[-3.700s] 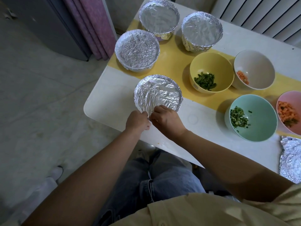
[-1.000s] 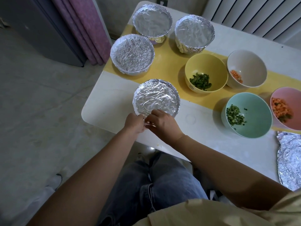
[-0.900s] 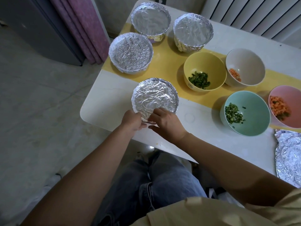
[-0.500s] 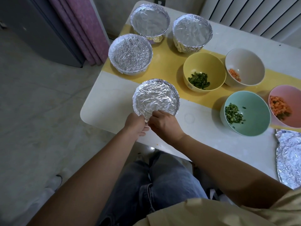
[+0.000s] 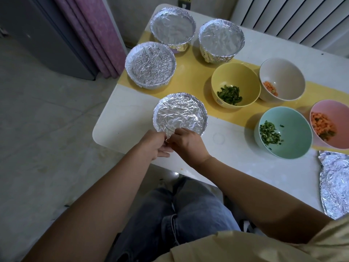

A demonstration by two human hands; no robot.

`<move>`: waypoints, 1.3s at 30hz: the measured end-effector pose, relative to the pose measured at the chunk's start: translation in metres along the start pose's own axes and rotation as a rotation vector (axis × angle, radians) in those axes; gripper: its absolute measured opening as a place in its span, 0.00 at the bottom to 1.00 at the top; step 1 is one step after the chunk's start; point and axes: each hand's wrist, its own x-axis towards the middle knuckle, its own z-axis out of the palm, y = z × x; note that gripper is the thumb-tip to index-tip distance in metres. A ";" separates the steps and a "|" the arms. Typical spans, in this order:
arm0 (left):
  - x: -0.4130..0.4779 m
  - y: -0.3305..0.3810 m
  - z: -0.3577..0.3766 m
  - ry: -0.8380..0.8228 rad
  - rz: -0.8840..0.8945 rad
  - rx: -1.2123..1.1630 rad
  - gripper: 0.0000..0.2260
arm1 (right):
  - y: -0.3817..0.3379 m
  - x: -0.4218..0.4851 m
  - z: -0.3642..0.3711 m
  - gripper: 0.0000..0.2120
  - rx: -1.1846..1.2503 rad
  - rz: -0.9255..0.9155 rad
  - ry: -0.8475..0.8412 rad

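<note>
At near-left corner of table point(image 5: 120, 118): foil-covered bowl point(image 5: 180, 114), foil edge at near rim pinched by left hand point(image 5: 153, 143) and right hand point(image 5: 187, 143), fingers curled on it. Near rim hidden by hands. Foil-wrapped total: 4, three other foil bowls point(image 5: 150, 65) far. Open: 4, at right: yellow bowl point(image 5: 234, 72), white bowl point(image 5: 283, 72), teal bowl point(image 5: 294, 129), pink bowl point(image 5: 332, 114). 1 loose foil sheet point(image 5: 334, 182) at right edge. Versus 3.7 s ago: foil flap flatter, bowl unmoved.

Soft light came from the right onto the table point(image 5: 236, 167). The foil point(image 5: 179, 114) shone with bright spots. The yellow bowl point(image 5: 234, 76) made a soft shadow. The floor point(image 5: 47, 138) looked dim, and the edges bent
</note>
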 end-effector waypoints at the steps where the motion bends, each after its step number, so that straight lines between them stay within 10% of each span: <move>1: 0.000 0.002 -0.001 0.008 0.000 0.005 0.13 | -0.001 0.001 0.001 0.09 0.010 -0.002 -0.012; 6: -0.001 0.006 -0.018 -0.006 0.021 0.074 0.08 | 0.007 0.002 -0.023 0.14 0.163 0.072 0.009; 11: 0.016 -0.001 -0.032 0.311 0.065 0.001 0.12 | 0.049 0.010 -0.046 0.13 0.436 0.786 0.327; 16: 0.020 -0.022 0.001 0.475 0.341 -0.195 0.26 | 0.058 0.020 -0.025 0.21 0.825 1.035 0.098; 26: 0.022 -0.014 0.017 0.583 0.468 -0.465 0.17 | 0.035 0.022 0.005 0.15 0.983 1.098 0.298; 39: 0.045 -0.009 -0.003 0.450 0.521 -0.272 0.10 | 0.061 0.038 -0.008 0.13 1.174 1.021 0.065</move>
